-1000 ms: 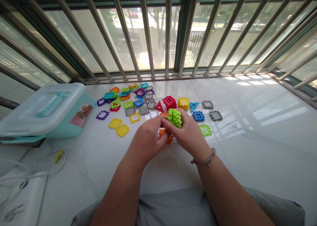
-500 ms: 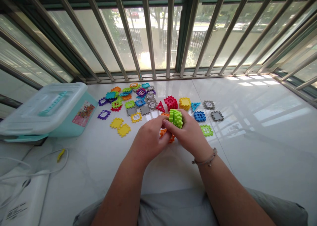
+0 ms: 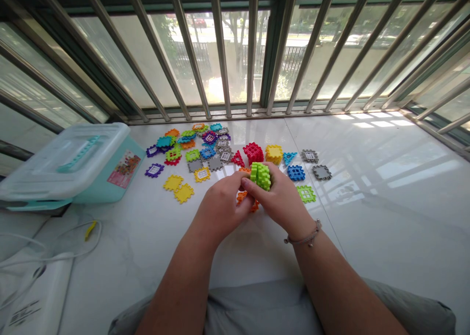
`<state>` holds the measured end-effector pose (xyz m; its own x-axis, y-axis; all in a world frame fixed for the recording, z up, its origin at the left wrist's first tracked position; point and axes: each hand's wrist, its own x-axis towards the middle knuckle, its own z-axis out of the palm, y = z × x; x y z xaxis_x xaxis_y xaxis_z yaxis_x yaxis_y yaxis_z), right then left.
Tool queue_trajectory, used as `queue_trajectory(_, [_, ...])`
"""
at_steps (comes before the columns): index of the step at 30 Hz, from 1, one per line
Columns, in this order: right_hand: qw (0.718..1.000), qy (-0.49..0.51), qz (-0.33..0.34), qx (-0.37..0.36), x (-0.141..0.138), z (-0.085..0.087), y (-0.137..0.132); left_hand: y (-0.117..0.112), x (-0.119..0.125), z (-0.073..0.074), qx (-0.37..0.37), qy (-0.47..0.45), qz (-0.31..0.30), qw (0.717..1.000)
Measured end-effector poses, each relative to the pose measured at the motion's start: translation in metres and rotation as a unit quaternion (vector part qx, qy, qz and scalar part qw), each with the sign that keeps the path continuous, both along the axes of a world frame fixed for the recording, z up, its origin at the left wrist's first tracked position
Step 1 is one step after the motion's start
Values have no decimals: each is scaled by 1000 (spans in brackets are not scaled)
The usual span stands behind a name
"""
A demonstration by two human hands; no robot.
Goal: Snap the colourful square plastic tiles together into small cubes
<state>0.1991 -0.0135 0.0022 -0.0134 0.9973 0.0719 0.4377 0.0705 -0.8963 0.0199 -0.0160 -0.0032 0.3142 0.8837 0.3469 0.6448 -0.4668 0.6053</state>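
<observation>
My right hand (image 3: 282,193) is closed round a bundle of lime green building tiles (image 3: 261,176) with notched edges, its thumb across the near side. My left hand (image 3: 223,198) meets it at the bundle's left edge, fingers curled in and pinched against the tiles; its fingertips are partly hidden. Just beneath and behind the hands, orange tiles (image 3: 241,197) show on the floor, mostly covered. Beyond stand a block of red tiles (image 3: 253,152) and a yellow one (image 3: 273,153), with a red triangle (image 3: 237,158) to their left.
Loose coloured tiles (image 3: 207,151) lie heaped at back left, two yellow tiles (image 3: 178,188) nearer. On the right are blue (image 3: 295,172), green (image 3: 306,193) and grey tiles (image 3: 322,172). A lidded turquoise box (image 3: 88,178) stands left, cables (image 3: 73,256) before it. Metal bars (image 3: 251,56) line the window.
</observation>
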Motion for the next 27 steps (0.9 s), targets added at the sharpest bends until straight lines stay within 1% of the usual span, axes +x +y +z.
queue_trajectory(11, [1000, 5, 6, -3, -1, 2, 0, 0, -1, -1, -5, 5, 4, 1000])
queue_trajectory(27, [1000, -3, 20, -7, 0, 0, 0, 0, 0, 1, -12, 9, 2, 1000])
